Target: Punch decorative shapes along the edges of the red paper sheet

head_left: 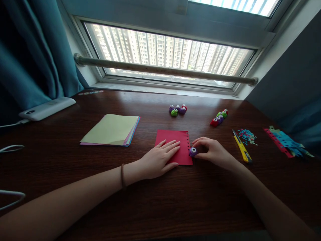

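Left hand (pixel 160 157) lies flat on the red sheet (pixel 173 139) at the middle of the counter (pixel 175 201), fingers spread and open, pressing the paper down. Right hand (pixel 212 152) has its fingers closed around a small purple punch (pixel 193 151), which sits right on the sheet's right edge, near its front corner. A line of small holes runs down that same edge. Toward the far edge lie a cluster of punches (pixel 178 109) and, to its right, a row of punches (pixel 219 117). A stack of coloured paper (pixel 111 130) lies to the left. Near the right edge are a yellow knife (pixel 242 146), paper bits (pixel 247 136) and punched strips (pixel 286 142).
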`<action>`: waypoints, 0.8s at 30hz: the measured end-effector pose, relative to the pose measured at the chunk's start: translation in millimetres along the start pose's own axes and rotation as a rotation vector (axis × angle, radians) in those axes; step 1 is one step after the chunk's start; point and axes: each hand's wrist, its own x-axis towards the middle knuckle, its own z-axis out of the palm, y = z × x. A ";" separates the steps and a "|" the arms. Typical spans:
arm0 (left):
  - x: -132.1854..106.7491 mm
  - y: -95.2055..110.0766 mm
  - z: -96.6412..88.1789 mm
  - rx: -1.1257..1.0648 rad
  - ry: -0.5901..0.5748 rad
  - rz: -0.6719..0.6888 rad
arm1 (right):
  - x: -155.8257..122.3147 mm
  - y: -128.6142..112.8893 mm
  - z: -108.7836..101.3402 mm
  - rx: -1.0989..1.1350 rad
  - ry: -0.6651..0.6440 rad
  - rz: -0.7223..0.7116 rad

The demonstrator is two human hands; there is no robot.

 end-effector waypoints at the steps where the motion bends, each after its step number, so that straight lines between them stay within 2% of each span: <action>1: -0.1 -0.3 -0.4 0.002 0.003 0.005 | 1.1 2.9 -4.8 0.057 -0.004 0.039; 4: -1.0 -1.0 -1.1 0.007 0.008 0.010 | 5.3 16.2 -21.2 0.187 0.077 0.178; 7: -2.1 -1.2 -0.7 0.011 0.010 0.003 | 11.7 37.0 -32.4 0.229 0.303 0.267; 9: -2.7 -1.3 0.0 0.014 0.021 0.000 | 16.6 53.0 -35.0 0.223 0.453 0.284; 11: -3.0 -1.5 0.6 0.019 0.030 0.001 | 21.3 67.6 -35.2 0.166 0.547 0.279; 16: -3.4 -0.5 0.4 0.038 0.037 -0.007 | 28.0 87.3 -35.5 -0.033 0.621 0.228; 21: -3.7 1.6 -0.6 0.042 0.060 -0.013 | 30.8 92.2 -34.9 -0.191 0.671 0.168; 24: -3.9 1.9 -1.0 0.036 0.066 -0.015 | 31.7 91.2 -33.1 -0.332 0.767 0.119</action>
